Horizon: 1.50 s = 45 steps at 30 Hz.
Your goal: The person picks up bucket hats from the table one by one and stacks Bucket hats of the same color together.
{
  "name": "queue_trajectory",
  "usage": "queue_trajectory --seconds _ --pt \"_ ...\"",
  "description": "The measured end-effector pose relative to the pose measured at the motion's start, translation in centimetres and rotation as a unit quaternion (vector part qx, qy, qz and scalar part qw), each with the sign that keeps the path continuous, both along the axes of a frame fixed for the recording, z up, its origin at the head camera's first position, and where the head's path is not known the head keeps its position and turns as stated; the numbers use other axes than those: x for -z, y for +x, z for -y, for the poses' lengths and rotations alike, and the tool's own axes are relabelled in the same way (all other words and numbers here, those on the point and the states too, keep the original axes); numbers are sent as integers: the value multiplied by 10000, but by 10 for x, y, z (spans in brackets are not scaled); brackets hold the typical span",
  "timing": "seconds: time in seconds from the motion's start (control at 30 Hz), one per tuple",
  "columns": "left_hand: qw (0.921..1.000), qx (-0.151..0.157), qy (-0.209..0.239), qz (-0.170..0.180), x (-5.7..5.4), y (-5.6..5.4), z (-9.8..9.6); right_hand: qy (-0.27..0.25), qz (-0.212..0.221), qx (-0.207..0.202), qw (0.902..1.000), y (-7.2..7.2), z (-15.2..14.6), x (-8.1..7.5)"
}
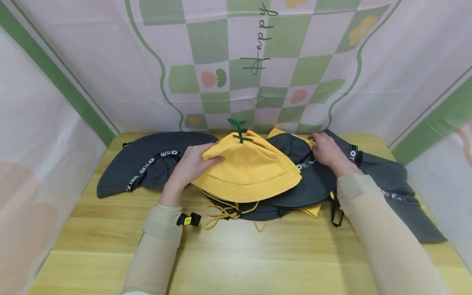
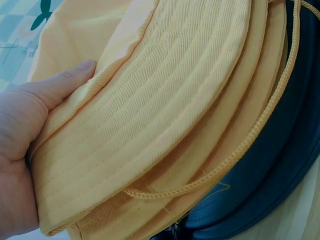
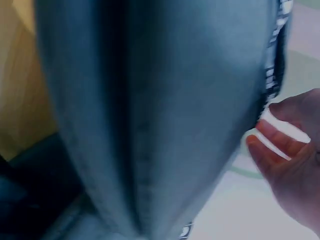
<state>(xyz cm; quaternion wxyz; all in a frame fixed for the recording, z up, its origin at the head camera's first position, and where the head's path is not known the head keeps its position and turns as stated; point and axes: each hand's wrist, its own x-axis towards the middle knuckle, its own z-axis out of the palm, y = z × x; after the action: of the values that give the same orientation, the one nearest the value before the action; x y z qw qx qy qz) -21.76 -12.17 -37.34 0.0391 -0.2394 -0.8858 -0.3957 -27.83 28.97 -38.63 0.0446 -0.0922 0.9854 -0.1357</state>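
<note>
My left hand (image 1: 193,164) grips a yellow bucket hat (image 1: 250,168) by its left side. A green sprout ornament (image 1: 240,130) stands on the crown. In the left wrist view the thumb presses on the yellow hat (image 2: 165,100), with further yellow brims layered under it and a yellow cord (image 2: 240,155) hanging along them. My right hand (image 1: 328,151) pinches the edge of a dark grey hat (image 1: 309,184) at the back of the middle pile. The right wrist view shows its fingertips at the edge of this blurred dark hat (image 3: 165,115). Yellow fabric shows beside those fingers.
Another dark hat (image 1: 129,159) with a lettered band lies at the left. More dark hats (image 1: 391,180) overlap at the right end of the wooden table (image 1: 250,258). A patterned cloth (image 1: 210,41) hangs behind the table and along both sides.
</note>
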Motion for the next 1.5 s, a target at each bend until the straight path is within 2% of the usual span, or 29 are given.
queue_trajectory --seconds 0.3,0.47,0.57,0.73,0.93,1.13,1.3,1.5 --pt "10000 -32 27 -42 2 -2 0 269 118 -265 9992 -11 -6 14" --pt "10000 -20 33 -53 3 -3 1 411 662 -136 9969 -10 -3 15" --pt "9999 -19 18 -124 4 -4 1 508 794 -43 9955 -9 -2 17" --pt "9999 -37 5 -145 3 -4 1 532 115 -8 9985 -10 -3 20" --pt "9998 -84 -56 -191 3 -3 2 -161 -868 178 9959 -9 -5 21" --pt "9995 -185 -121 -223 1 -3 2 -800 -1327 326 9874 -1 -7 12" --pt "9994 -254 -103 -215 0 -2 2 -1438 -1936 408 9696 3 -6 1" --pt "9993 -318 -82 -179 -1 -2 1 -2008 -2692 498 9406 7 -1 -12"
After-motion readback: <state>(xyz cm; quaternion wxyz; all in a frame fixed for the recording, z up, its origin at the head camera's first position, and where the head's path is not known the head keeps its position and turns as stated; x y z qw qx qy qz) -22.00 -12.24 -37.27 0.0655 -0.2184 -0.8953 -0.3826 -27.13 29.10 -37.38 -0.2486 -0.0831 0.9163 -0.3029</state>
